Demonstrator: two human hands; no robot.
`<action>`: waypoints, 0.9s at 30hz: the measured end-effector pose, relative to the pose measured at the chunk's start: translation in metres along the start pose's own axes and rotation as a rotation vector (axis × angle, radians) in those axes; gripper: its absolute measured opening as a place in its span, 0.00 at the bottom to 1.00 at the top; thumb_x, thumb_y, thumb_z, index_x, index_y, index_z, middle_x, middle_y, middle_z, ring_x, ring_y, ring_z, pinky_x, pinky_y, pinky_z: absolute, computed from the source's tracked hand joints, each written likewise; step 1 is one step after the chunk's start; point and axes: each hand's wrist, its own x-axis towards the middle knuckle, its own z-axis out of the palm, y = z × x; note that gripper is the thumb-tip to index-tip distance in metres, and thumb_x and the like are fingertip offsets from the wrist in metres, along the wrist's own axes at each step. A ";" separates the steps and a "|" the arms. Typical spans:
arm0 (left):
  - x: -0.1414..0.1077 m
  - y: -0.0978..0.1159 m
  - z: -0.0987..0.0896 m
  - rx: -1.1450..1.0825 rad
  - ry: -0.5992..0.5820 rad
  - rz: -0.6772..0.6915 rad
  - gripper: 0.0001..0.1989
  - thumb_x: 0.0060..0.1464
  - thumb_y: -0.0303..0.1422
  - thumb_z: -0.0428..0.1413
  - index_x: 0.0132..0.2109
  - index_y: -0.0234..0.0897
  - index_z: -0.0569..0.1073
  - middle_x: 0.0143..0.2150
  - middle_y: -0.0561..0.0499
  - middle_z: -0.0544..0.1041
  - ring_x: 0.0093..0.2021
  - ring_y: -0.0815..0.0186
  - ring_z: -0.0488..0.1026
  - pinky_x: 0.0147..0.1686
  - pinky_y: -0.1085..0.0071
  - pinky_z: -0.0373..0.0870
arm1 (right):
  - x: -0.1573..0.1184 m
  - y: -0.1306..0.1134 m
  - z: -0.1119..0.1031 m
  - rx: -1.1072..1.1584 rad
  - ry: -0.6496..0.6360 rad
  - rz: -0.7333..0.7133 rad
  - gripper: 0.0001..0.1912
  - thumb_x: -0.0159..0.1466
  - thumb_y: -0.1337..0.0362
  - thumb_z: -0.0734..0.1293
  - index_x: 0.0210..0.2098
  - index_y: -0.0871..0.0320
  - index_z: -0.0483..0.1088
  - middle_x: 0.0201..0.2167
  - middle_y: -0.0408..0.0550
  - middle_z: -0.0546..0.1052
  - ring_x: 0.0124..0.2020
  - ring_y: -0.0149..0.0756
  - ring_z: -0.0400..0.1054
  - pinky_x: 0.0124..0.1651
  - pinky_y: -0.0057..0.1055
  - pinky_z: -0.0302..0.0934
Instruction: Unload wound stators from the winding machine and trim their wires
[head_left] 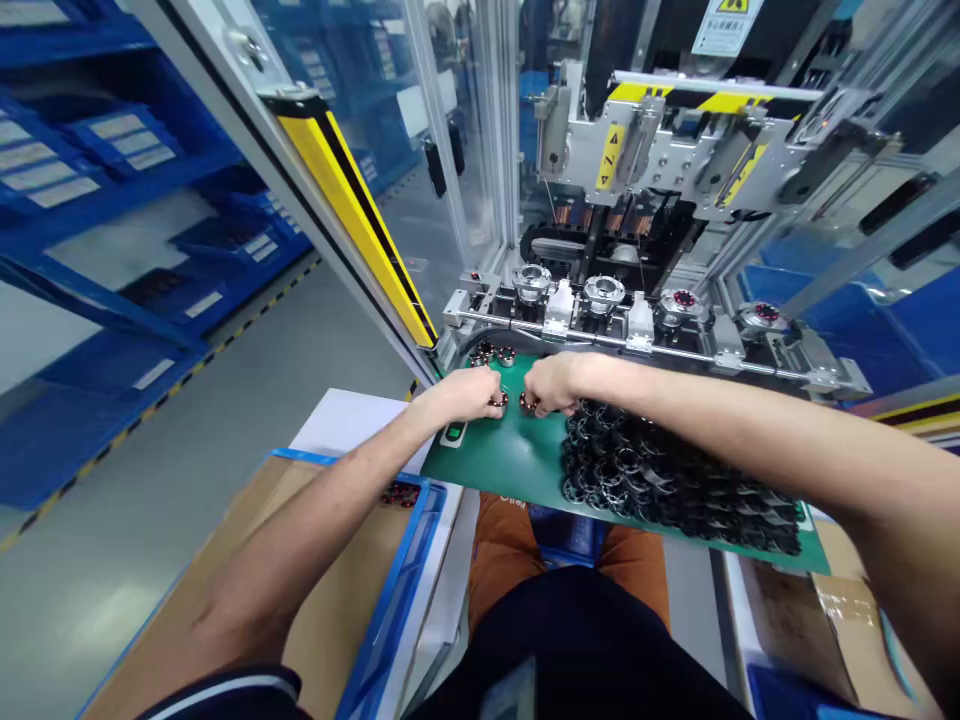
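My left hand [474, 393] is closed on a small round copper-and-black part [499, 400] over the green mat [517, 455]. Facing it, my right hand [551, 384] grips a similar round part [528, 403], with a short gap between the two. Just beyond my left hand, several copper-coloured round parts [506, 356] sit at the mat's back left corner. A large pile of black ring parts [637, 465] covers the mat's right side, partly hidden under my right forearm.
Behind the mat stands a machine with round metal fixtures [604, 291] along a rail. A yellow-and-black post [360, 215] rises at the left. A blue-rimmed bin [409, 545] holding cardboard is at lower left. A green switch [454, 433] is on the mat's left edge.
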 end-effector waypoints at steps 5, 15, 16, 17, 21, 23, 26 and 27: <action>-0.010 0.013 0.018 0.042 -0.001 -0.082 0.10 0.75 0.35 0.64 0.53 0.39 0.90 0.59 0.37 0.85 0.62 0.46 0.81 0.59 0.54 0.79 | 0.029 -0.025 0.025 -0.132 0.043 0.027 0.13 0.75 0.68 0.78 0.58 0.61 0.88 0.44 0.54 0.91 0.50 0.45 0.87 0.58 0.41 0.78; -0.006 0.011 -0.069 -0.119 0.255 0.052 0.18 0.73 0.44 0.67 0.63 0.43 0.88 0.65 0.44 0.81 0.63 0.51 0.82 0.69 0.54 0.78 | -0.103 0.140 -0.028 -0.094 0.468 0.269 0.24 0.83 0.56 0.75 0.73 0.58 0.84 0.56 0.60 0.91 0.54 0.44 0.87 0.62 0.42 0.74; 0.008 0.017 -0.083 -0.129 0.308 0.092 0.17 0.73 0.44 0.67 0.62 0.43 0.88 0.64 0.44 0.81 0.64 0.51 0.82 0.70 0.53 0.77 | -0.119 0.173 -0.030 -0.070 0.492 0.349 0.26 0.84 0.51 0.71 0.67 0.65 0.87 0.54 0.63 0.91 0.53 0.43 0.87 0.59 0.39 0.72; 0.024 0.025 -0.095 -0.129 0.355 0.131 0.17 0.73 0.44 0.67 0.61 0.44 0.88 0.64 0.44 0.81 0.65 0.50 0.81 0.72 0.52 0.76 | -0.134 0.205 -0.030 -0.035 0.475 0.421 0.39 0.86 0.45 0.60 0.57 0.75 0.89 0.54 0.69 0.89 0.53 0.42 0.87 0.56 0.39 0.69; 0.112 0.079 -0.134 -0.122 0.460 0.247 0.19 0.74 0.46 0.67 0.63 0.44 0.88 0.67 0.41 0.80 0.71 0.47 0.76 0.78 0.49 0.71 | -0.179 0.302 0.003 0.100 0.407 0.664 0.62 0.76 0.41 0.36 0.44 0.88 0.85 0.52 0.75 0.86 0.52 0.36 0.85 0.50 0.42 0.64; 0.159 0.112 -0.144 -0.070 0.452 0.256 0.21 0.74 0.45 0.68 0.65 0.41 0.88 0.69 0.39 0.79 0.74 0.45 0.74 0.79 0.48 0.70 | -0.188 0.324 0.031 0.144 0.429 0.744 0.36 0.86 0.46 0.61 0.62 0.75 0.87 0.52 0.70 0.89 0.48 0.39 0.88 0.50 0.34 0.67; 0.221 0.154 -0.147 0.062 0.413 0.190 0.23 0.72 0.44 0.70 0.68 0.40 0.87 0.74 0.35 0.77 0.79 0.38 0.69 0.79 0.43 0.70 | -0.187 0.335 0.072 0.213 0.436 0.793 0.30 0.78 0.60 0.78 0.76 0.63 0.79 0.47 0.60 0.92 0.42 0.46 0.88 0.49 0.37 0.76; 0.238 0.164 -0.145 0.106 0.398 0.161 0.24 0.72 0.44 0.69 0.68 0.39 0.87 0.75 0.34 0.76 0.80 0.36 0.67 0.79 0.41 0.69 | -0.184 0.336 0.083 0.240 0.425 0.794 0.30 0.78 0.61 0.77 0.76 0.64 0.78 0.45 0.59 0.91 0.42 0.47 0.87 0.50 0.38 0.76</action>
